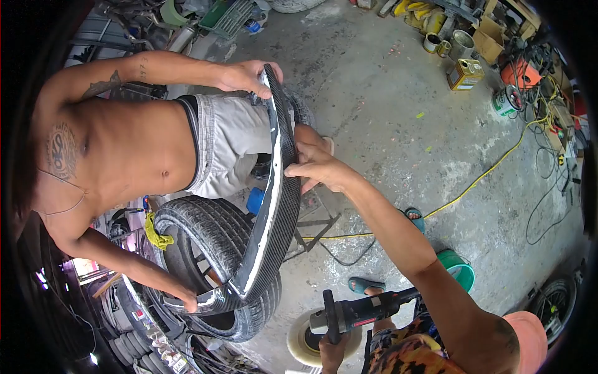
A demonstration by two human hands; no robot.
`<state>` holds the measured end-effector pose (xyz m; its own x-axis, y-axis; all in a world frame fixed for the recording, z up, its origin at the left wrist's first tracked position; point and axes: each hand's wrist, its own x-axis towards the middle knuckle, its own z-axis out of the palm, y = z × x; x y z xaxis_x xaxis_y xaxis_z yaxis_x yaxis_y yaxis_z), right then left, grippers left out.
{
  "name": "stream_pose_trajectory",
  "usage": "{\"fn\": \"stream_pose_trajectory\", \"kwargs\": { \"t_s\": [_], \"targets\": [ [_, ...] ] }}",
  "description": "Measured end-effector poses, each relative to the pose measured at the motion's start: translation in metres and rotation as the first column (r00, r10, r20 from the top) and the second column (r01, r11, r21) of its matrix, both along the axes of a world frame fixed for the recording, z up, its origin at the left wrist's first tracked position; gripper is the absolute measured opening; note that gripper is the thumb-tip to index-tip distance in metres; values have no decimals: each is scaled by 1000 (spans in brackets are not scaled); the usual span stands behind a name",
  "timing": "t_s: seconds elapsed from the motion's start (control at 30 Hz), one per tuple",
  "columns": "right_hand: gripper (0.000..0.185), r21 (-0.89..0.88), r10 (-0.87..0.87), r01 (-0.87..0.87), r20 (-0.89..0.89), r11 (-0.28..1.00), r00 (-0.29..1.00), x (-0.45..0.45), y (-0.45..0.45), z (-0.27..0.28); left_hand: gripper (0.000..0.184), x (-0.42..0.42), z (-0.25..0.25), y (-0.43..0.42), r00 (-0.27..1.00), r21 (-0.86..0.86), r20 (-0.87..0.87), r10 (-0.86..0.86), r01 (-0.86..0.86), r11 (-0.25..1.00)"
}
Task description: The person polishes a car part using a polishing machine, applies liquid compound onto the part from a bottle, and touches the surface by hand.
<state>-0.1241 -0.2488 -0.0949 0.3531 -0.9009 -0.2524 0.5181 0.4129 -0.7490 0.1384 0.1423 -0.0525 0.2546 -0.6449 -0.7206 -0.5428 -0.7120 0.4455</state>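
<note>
My right hand reaches forward, fingers spread, touching the edge of a long, angled car trim piece. The piece has a black carbon-fibre weave and a white strip along one side. My left hand grips the front handle of a black and grey power polisher. A round pale pad sits beneath the tool's head. Facing me, a shirtless person in grey shorts holds the trim piece, one hand at its upper end and the other at its lower end.
Behind the trim piece stands a tyre with a yellow cloth. A metal stand is near it. A green bucket and yellow cord lie on the right. Cans and clutter line the far edge.
</note>
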Motion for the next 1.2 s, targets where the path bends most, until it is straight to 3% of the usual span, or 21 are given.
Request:
{"fn": "stream_pose_trajectory", "kwargs": {
  "t_s": [0.07, 0.13, 0.27, 0.33, 0.47, 0.53, 0.67, 0.7, 0.73, 0.77, 0.8, 0.83, 0.87, 0.9, 0.93, 0.97, 1.0, 1.07, 1.1, 1.13, 1.2],
  "targets": [
    [88, 2, 5, -5, 4, 1000, 1000, 0, 0, 1, 18, 0, -2, 1, 1000, -2, -3, 5, -6, 1000],
    [56, 13, -55, 55, -41, 998, 998, 2, 1, 3, 18, 0, -3, 2, 1000, 11, 20, -6, 5, 1000],
    [57, -31, -49, 49, 24, 998, 999, 1, 0, -5, 18, 1, -6, 4, 999, 6, 15, -31, 31, 1000],
    [82, -12, -4, 4, 43, 1000, 999, -2, 0, -2, 18, -5, -1, -1, 1000, 11, 9, -13, 13, 1000],
    [79, 22, 36, -36, 6, 999, 999, -5, 1, 0, 19, -9, 1, -5, 1000, 10, -14, 7, -7, 1000],
    [73, -119, 29, -20, 74, 993, 997, -7, 14, -19, 18, -9, 2, -6, 999, 8, -2, -36, 36, 999],
    [69, -250, -71, 16, -213, 968, 974, 0, 138, -135, 18, -18, 6, -8, 999, -28, -24, -38, 37, 999],
    [67, -24, 161, -192, -450, 981, 878, -6, 190, -157, 18, -20, 8, -7, 998, -31, -28, -62, 61, 998],
    [68, 130, 412, -403, -492, 906, 767, -13, 249, -189, 19, -21, 9, -5, 996, -34, -30, -82, 81, 996],
    [72, 277, 571, -555, -672, 784, 471, -28, 289, -159, 21, -31, 22, -13, 989, -73, -16, -145, 144, 987],
    [77, 365, 695, -622, -568, 693, 441, -27, 364, -217, 24, -46, 41, -25, 980, -107, 7, -196, 196, 975],
    [76, 245, 730, -698, -371, 673, 574, -52, 380, -175, 24, -55, 55, -32, 972, -106, 28, -235, 237, 966],
    [72, 674, 910, -655, -62, 341, 411, -63, 400, -168, 24, -65, 67, -38, 977, -130, -8, -215, 212, 969],
    [67, 754, 799, -535, 22, 382, 601, -80, 403, -122, 23, -76, 81, -46, 970, -132, -6, -243, 240, 962],
    [64, 657, 762, -548, -63, 517, 644, -101, 392, -76, 23, -86, 93, -53, 960, -136, -9, -279, 275, 952],
    [53, 620, 701, -473, -182, 626, 689, -114, 420, -78, 20, -91, 103, -56, 959, -95, -47, -280, 275, 957],
    [65, 627, 758, -616, 61, 477, 649, -132, 426, -71, 20, -101, 113, -55, 959, -99, -45, -281, 275, 956],
    [78, 354, 725, -724, 158, 592, 671, -153, 435, -52, 20, -124, 141, -54, 919, -368, 101, -382, 391, 843],
    [79, 361, 651, -647, 128, 672, 748, -158, 429, -24, 22, -135, 158, -63, 864, -452, 154, -479, 493, 744],
    [84, 365, 569, -562, 99, 742, 816, -160, 421, 3, 22, -140, 166, -69, 864, -447, 160, -478, 495, 745],
    [89, 448, 564, -521, 45, 726, 825, -162, 412, 24, 21, -151, 177, -79, 811, -549, 148, -566, 543, 635]
  ]
}}
